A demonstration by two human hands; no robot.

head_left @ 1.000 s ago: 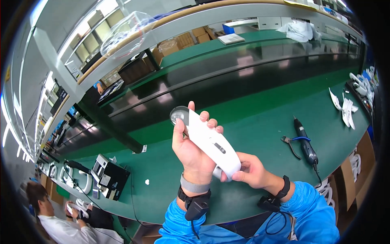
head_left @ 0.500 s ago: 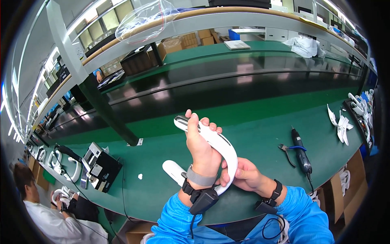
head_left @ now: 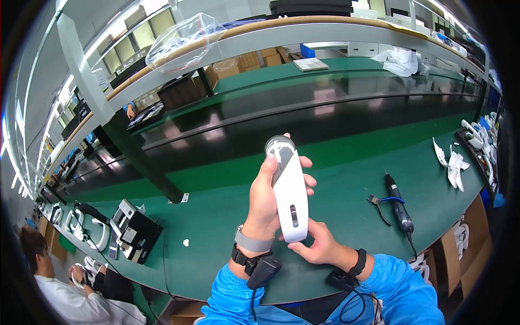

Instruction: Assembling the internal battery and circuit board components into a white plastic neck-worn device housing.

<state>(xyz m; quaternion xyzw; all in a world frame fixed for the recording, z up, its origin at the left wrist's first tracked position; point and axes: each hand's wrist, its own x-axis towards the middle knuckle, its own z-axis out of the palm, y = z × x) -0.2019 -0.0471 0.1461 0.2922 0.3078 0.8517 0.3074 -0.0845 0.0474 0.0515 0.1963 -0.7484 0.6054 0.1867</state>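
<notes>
A white, curved neck fan (head_left: 292,197) is held up over the green bench, turned so that a broad rounded end with a small dark slot faces me. A grey section and a round clear-edged part show at its top. My left hand (head_left: 262,200) is wrapped round it, thumb on the near side and fingertips coming round the right edge. At the lower end, my right hand (head_left: 323,246) grips the fan between thumb and fingers; some of those fingers are hidden behind it.
Right of my hands lie cutting pliers (head_left: 382,208) and a black electric screwdriver (head_left: 399,203). White curved shells (head_left: 456,170) rest beside a parts tray (head_left: 479,146). A black box device (head_left: 138,233) stands left. A person in white (head_left: 81,292) sits at lower left.
The neck fan has been turned from a side-on curve to nearly end-on, its slotted end now facing me. My left hand has rotated with it, and my right hand has shifted slightly left.
</notes>
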